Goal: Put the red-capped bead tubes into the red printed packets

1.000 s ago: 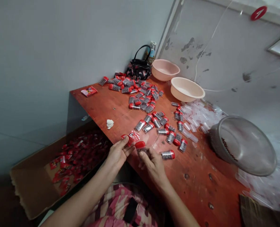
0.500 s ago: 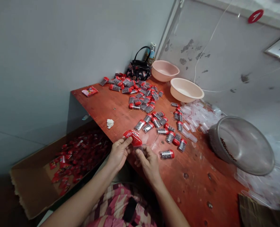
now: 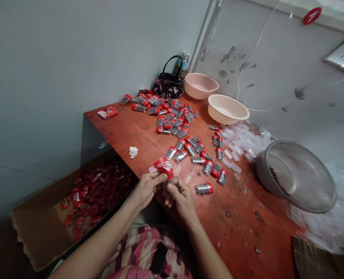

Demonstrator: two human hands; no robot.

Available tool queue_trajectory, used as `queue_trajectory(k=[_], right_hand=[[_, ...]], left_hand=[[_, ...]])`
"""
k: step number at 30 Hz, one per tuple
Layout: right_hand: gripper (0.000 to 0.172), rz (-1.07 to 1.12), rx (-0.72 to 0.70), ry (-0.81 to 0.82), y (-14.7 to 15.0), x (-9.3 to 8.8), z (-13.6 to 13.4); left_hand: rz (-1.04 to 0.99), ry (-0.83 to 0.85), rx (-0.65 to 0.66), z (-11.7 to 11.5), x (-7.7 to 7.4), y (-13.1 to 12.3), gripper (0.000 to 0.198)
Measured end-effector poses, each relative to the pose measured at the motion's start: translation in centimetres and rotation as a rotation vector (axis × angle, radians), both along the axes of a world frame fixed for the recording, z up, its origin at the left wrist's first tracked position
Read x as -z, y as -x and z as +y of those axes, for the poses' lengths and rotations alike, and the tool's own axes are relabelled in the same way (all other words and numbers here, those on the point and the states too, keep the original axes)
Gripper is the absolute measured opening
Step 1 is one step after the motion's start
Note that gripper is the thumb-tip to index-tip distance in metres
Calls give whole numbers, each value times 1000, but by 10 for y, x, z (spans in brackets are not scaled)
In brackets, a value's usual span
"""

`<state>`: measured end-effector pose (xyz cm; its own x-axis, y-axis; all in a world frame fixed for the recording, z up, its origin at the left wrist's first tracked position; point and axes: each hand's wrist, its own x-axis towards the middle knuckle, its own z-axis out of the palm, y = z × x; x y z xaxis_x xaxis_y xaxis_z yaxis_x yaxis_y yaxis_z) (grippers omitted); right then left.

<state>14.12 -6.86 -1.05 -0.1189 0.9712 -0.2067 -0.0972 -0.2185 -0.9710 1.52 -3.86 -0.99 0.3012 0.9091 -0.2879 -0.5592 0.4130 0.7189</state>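
Note:
My left hand (image 3: 149, 188) pinches a red printed packet (image 3: 163, 166) at the front edge of the red table (image 3: 235, 232). Close beside it, my right hand (image 3: 180, 195) is closed around a small clear container (image 3: 168, 185), partly hidden by the fingers, touching the packet's lower end. Just right of my right hand lies a filled clear jar with a red cap (image 3: 203, 189). Several more such jars (image 3: 180, 155) are spread up the middle of the table.
An open carton of red packets (image 3: 102, 193) stands below left. Two pink basins (image 3: 228, 109), a black handbag (image 3: 168, 86) and a bottle (image 3: 184, 62) are at the back. On the right are a metal bowl (image 3: 302, 178) and clear empty tubes (image 3: 244, 139).
The packet has turned in my left hand and now shows a different part of its print. My left fingers have shifted slightly. The whole view has moved a little.

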Motion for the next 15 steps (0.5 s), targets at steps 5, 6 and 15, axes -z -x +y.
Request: queue_trajectory(k=[5,6,15], right_hand=[[22,99,-19,49,-3,1,4],[21,52,1,23,-3,1,4],[22,-2,55,28,3,9,3]], left_hand=[[16,-29,75,5,-4,6,18],[9,-17,55,5,-4,5,18],[83,20,-18,-8,3,-15,21]])
